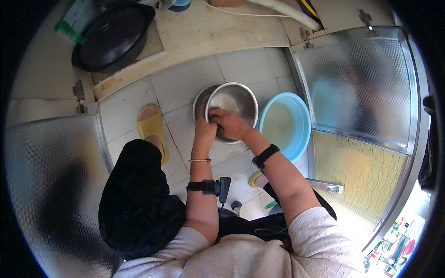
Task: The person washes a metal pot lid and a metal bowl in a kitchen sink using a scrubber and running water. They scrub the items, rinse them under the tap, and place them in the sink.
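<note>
A round stainless steel bowl point(251, 100) is tilted in front of me, with a pale patch inside that may be water or glare. My left hand point(206, 128) grips its near left rim. My right hand point(229, 124) reaches over the near rim into the bowl, fingers bent; a small dark thing shows by the fingertips, and I cannot tell what it is or whether it is held. Another metal vessel point(199, 103) stands behind and beneath the bowl on the floor. To the right, close by, a light blue plastic basin point(305, 128) holds cloudy, yellowish liquid.
A black lidded pot point(113, 36) sits at the upper left on the cabinet's bottom board point(212, 31). Open cabinet doors with textured glass stand left point(52, 166) and right point(365, 90). Yellow slippers point(153, 127) are on my feet, on the tiled floor point(184, 76). A white pipe point(288, 12) runs at the top.
</note>
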Tool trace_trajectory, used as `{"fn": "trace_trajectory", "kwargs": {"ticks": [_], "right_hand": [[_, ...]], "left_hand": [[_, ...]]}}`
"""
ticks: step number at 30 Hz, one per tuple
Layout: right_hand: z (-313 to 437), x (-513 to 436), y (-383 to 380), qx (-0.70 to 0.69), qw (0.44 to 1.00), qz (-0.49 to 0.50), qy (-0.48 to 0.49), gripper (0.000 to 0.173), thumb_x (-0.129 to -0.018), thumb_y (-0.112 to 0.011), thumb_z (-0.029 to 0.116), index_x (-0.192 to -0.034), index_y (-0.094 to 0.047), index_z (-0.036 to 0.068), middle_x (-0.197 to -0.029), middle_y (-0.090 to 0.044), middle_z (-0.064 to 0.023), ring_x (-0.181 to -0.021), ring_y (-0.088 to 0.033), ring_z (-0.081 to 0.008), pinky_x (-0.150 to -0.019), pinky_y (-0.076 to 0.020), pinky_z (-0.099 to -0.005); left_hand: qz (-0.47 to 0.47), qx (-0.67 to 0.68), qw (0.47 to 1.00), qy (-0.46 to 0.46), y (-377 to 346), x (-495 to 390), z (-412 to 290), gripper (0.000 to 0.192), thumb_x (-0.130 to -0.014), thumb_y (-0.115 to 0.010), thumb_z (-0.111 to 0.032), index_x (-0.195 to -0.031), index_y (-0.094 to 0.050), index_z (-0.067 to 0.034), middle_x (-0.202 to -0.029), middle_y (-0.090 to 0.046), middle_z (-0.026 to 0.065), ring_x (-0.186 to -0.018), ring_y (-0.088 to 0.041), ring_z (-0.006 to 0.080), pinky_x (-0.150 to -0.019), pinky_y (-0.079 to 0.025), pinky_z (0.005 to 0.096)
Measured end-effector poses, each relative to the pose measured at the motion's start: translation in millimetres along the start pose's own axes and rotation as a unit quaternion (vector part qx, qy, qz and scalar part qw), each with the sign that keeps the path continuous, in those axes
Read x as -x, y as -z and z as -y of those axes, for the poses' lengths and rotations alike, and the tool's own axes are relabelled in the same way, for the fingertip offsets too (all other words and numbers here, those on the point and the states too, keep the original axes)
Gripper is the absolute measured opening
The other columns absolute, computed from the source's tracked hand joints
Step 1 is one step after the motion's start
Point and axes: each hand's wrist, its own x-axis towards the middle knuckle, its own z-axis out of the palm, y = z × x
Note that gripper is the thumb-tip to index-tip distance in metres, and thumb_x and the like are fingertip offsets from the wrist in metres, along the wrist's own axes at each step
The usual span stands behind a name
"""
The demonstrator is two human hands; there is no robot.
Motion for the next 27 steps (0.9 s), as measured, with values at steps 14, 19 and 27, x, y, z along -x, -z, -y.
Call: {"fn": "trace_trajectory", "kwargs": {"ticks": [14, 19, 27], "right_hand": [[-26, 70, 74, -0.234, 0.852, -0.211, -0.418, 0.027, -0.085, -0.070, 0.016, -0.106, -0.067, 0.000, -0.091, -0.071, -0.0151, -0.082, -0.068, -0.0269, -0.074, -0.0526, -0.0378], [-37, 78, 36, -0.444, 0.703, -0.313, -0.458, 0.022, -0.091, -0.063, 0.009, -0.111, -0.063, 0.002, -0.091, -0.071, -0.0093, -0.081, -0.067, -0.0203, -0.070, -0.0529, -0.0324], [6, 54, 8, -0.498, 0.610, -0.397, -0.472, 0.031, -0.091, -0.066, 0.017, -0.116, -0.057, 0.001, -0.102, -0.068, -0.0144, -0.085, -0.066, -0.0214, -0.070, -0.0540, -0.0362]], "left_hand": [[0.123, 0.011, 0.991, 0.054, 23, 11, -32, 0.082, -0.077, -0.065, -0.010, -0.151, -0.028, -0.010, -0.119, -0.062, 0.0137, -0.098, -0.062, 0.0232, -0.077, -0.051, 0.0319], [0.110, 0.228, 0.959, -0.124, 1, 10, -8, 0.107, -0.076, -0.080, -0.012, -0.154, -0.007, -0.002, -0.146, -0.040, 0.0154, -0.128, -0.045, 0.0231, -0.102, -0.042, 0.0318], [0.027, 0.237, 0.969, -0.071, -32, -1, 32, 0.070, -0.074, -0.059, 0.004, -0.141, -0.038, -0.003, -0.132, -0.051, 0.0100, -0.119, -0.051, 0.0243, -0.099, -0.044, 0.0337]]}}
